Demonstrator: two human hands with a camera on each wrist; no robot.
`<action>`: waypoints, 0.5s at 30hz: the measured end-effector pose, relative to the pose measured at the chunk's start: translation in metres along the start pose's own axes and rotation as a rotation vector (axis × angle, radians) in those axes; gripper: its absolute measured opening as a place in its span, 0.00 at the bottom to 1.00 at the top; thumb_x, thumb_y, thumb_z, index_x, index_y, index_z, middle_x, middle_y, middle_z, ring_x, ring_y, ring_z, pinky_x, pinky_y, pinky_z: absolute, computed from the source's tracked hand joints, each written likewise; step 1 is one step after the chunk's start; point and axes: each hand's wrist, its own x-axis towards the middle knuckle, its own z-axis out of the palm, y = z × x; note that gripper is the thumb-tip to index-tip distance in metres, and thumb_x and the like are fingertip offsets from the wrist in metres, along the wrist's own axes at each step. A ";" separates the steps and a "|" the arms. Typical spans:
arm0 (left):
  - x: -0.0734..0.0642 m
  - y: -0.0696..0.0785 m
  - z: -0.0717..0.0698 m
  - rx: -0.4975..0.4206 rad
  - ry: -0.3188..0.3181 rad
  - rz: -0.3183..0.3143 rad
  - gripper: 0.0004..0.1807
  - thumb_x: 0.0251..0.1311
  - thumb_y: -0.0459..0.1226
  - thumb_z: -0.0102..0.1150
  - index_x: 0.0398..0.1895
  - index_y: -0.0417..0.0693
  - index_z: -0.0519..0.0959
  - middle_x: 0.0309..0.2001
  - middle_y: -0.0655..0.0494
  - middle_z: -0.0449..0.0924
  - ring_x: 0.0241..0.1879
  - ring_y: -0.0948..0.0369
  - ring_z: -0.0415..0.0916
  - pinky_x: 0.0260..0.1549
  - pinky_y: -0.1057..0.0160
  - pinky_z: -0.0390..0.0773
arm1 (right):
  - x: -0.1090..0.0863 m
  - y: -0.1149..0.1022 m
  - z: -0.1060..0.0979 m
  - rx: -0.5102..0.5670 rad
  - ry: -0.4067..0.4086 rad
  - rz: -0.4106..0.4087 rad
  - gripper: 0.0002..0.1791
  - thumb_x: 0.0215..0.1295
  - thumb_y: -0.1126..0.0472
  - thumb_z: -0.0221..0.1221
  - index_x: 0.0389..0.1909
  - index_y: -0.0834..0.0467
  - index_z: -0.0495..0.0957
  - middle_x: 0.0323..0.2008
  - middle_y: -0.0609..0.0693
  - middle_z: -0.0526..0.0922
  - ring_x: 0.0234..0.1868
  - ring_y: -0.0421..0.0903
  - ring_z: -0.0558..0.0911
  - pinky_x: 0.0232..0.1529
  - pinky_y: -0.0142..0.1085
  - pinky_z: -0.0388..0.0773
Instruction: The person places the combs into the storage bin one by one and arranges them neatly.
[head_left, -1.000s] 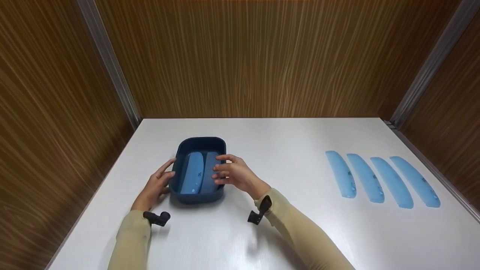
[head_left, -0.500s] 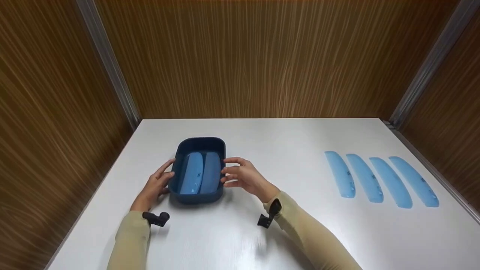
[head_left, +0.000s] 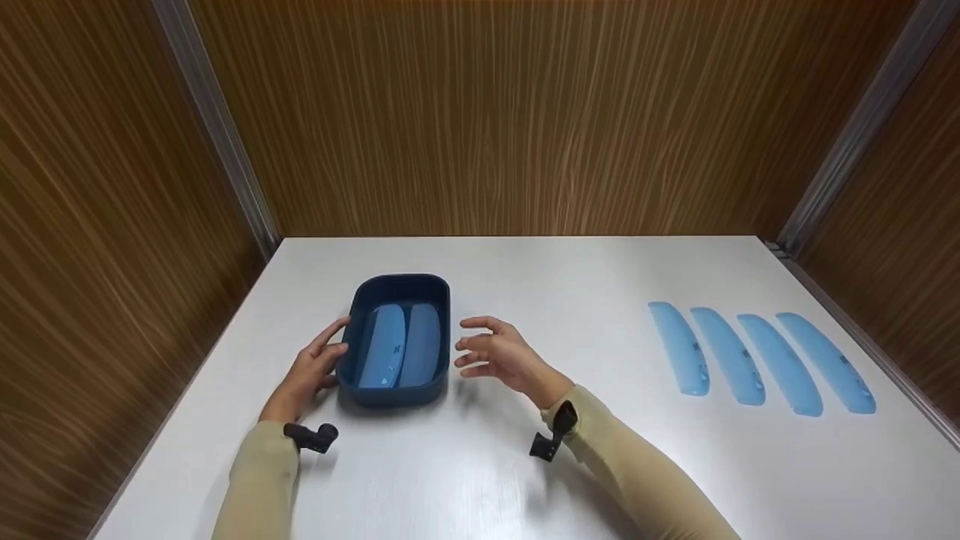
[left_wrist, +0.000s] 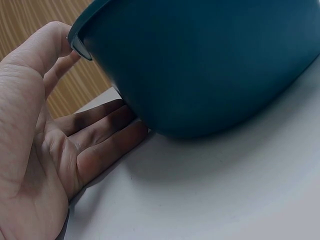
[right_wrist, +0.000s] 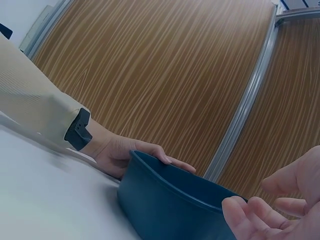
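My left hand (head_left: 306, 379) rests against the left side of a dark blue plastic tub (head_left: 394, 397). In the left wrist view its thumb lies at the tub's rim and the other fingers (left_wrist: 112, 147) touch the outer wall low down, fairly straight. Two blue curved pieces lie side by side on the tub's floor: a brighter one with small dark marks (head_left: 385, 341) and a darker one (head_left: 421, 345). Just off the tub's right wall hovers my right hand (head_left: 502, 356), fingers loosely bent and spread, holding nothing.
Several thin light blue curved pieces lie in a row on the right of the white table (head_left: 570, 300); the nearest to the tub is one marked piece (head_left: 681, 349). Wood-grain panels (head_left: 487, 120) enclose the table at the back and both sides.
My right hand has drawn back from over the tub to the right, uncovering the darker blue piece inside. The left hand and tub have stayed nearly still.
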 end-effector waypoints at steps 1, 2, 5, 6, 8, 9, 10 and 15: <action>0.000 0.000 0.000 0.003 -0.001 0.001 0.30 0.66 0.43 0.51 0.70 0.66 0.57 0.64 0.44 0.63 0.64 0.51 0.60 0.48 0.53 0.72 | 0.000 0.000 -0.001 -0.001 0.000 0.000 0.23 0.60 0.68 0.57 0.57 0.59 0.67 0.40 0.60 0.78 0.32 0.51 0.82 0.36 0.44 0.79; 0.000 0.000 0.000 0.001 -0.002 0.001 0.30 0.66 0.43 0.51 0.70 0.65 0.57 0.65 0.45 0.62 0.64 0.51 0.59 0.49 0.52 0.71 | -0.001 0.000 -0.002 -0.001 0.002 -0.001 0.23 0.60 0.68 0.57 0.57 0.59 0.67 0.40 0.60 0.78 0.32 0.51 0.82 0.37 0.44 0.79; 0.000 0.000 0.000 0.008 -0.006 -0.001 0.30 0.66 0.43 0.51 0.70 0.66 0.57 0.66 0.46 0.60 0.64 0.51 0.59 0.50 0.52 0.70 | -0.002 -0.002 -0.006 -0.006 0.012 -0.005 0.23 0.60 0.67 0.57 0.57 0.59 0.67 0.42 0.61 0.77 0.32 0.51 0.83 0.37 0.44 0.79; 0.000 0.000 0.000 0.008 -0.009 0.000 0.30 0.66 0.43 0.51 0.70 0.66 0.56 0.66 0.45 0.60 0.64 0.50 0.59 0.50 0.52 0.70 | -0.003 -0.002 -0.007 -0.006 0.017 -0.006 0.23 0.60 0.67 0.57 0.57 0.59 0.67 0.42 0.61 0.77 0.32 0.51 0.82 0.37 0.44 0.79; 0.000 0.000 0.000 0.000 -0.014 0.001 0.30 0.66 0.42 0.50 0.71 0.65 0.56 0.66 0.44 0.60 0.64 0.50 0.59 0.50 0.52 0.71 | -0.005 -0.004 -0.010 -0.006 0.023 -0.009 0.23 0.60 0.67 0.57 0.57 0.59 0.67 0.42 0.61 0.77 0.32 0.51 0.82 0.37 0.44 0.79; 0.000 0.000 0.000 -0.003 -0.016 0.002 0.30 0.66 0.42 0.50 0.71 0.64 0.56 0.66 0.43 0.60 0.64 0.50 0.58 0.49 0.52 0.71 | -0.005 -0.004 -0.012 -0.006 0.025 -0.011 0.23 0.60 0.67 0.57 0.57 0.59 0.67 0.41 0.61 0.77 0.32 0.51 0.82 0.37 0.44 0.79; 0.000 0.000 0.000 -0.010 -0.012 0.003 0.30 0.66 0.41 0.50 0.71 0.63 0.56 0.66 0.43 0.60 0.64 0.50 0.59 0.49 0.53 0.71 | -0.006 -0.004 -0.014 -0.008 0.026 -0.013 0.24 0.60 0.67 0.57 0.58 0.59 0.66 0.41 0.60 0.77 0.32 0.51 0.82 0.37 0.44 0.79; 0.000 -0.001 0.001 -0.017 -0.008 0.006 0.30 0.66 0.41 0.50 0.71 0.63 0.57 0.66 0.43 0.60 0.64 0.50 0.60 0.48 0.54 0.72 | -0.011 -0.006 -0.024 -0.020 0.049 -0.005 0.23 0.60 0.66 0.57 0.58 0.59 0.67 0.44 0.62 0.76 0.33 0.51 0.83 0.37 0.44 0.79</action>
